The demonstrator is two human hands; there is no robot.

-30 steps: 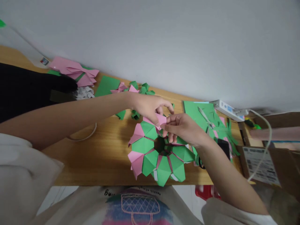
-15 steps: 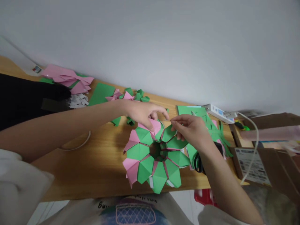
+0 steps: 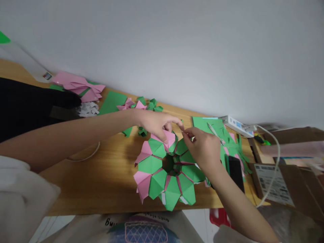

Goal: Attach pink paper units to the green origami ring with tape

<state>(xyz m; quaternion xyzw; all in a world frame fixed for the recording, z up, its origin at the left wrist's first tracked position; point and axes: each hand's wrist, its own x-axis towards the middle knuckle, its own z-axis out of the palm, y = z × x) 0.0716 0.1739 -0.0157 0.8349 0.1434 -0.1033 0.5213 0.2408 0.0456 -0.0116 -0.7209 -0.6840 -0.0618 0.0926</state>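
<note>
A ring of folded green and pink paper (image 3: 172, 190), shaped like a flower with a round hole, stands on the wooden table (image 3: 101, 189). My left hand (image 3: 154, 125) grips its far edge, the thumb pressed on a pink folded piece (image 3: 170, 138) and the other fingers partly hidden behind it. The left index finger reaches over to the fingertips of my right hand (image 3: 205, 148). Those right fingers are pinched above the ring's far right side, on something small and pale that I cannot make out. White tabs (image 3: 184, 199) show between the ring's lower petals.
Small green and pink folded pieces (image 3: 141, 104) lie behind my left forearm. To the right are green sheets (image 3: 205, 123), a pen-like tool (image 3: 214, 131), a black phone (image 3: 236, 172), a power strip (image 3: 238, 125) and a cardboard box (image 3: 275, 185). Pink paper (image 3: 78, 86) lies back left.
My right hand has turned and moved slightly, bringing its pinched fingertips against the left index finger. The view has shifted a little, uncovering the phone and the pen-like tool.
</note>
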